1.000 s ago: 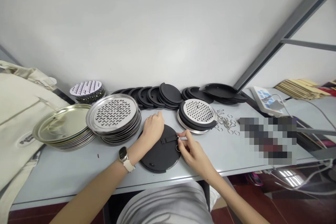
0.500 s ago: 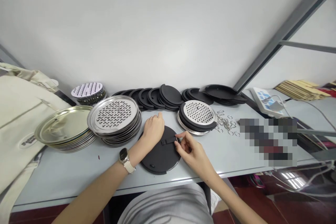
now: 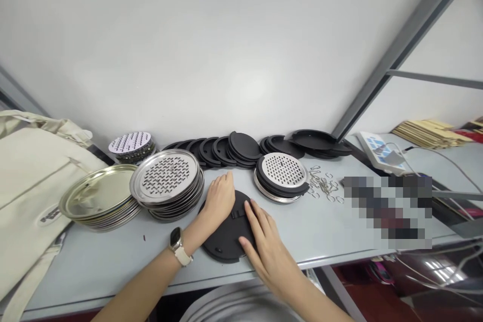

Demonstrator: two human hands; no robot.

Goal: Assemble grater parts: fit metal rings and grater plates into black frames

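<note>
The left hand (image 3: 221, 200) lies on the upper rim of a black round disc (image 3: 222, 244), its grip impossible to tell; the right hand (image 3: 263, 246) presses flat, fingers spread, just below the disc's small strap (image 3: 237, 213). The disc sits near the front edge of the grey counter (image 3: 309, 234), between stacked steel graters (image 3: 165, 177) and (image 3: 281, 171), with loose metal rings (image 3: 322, 184) further right.
</note>
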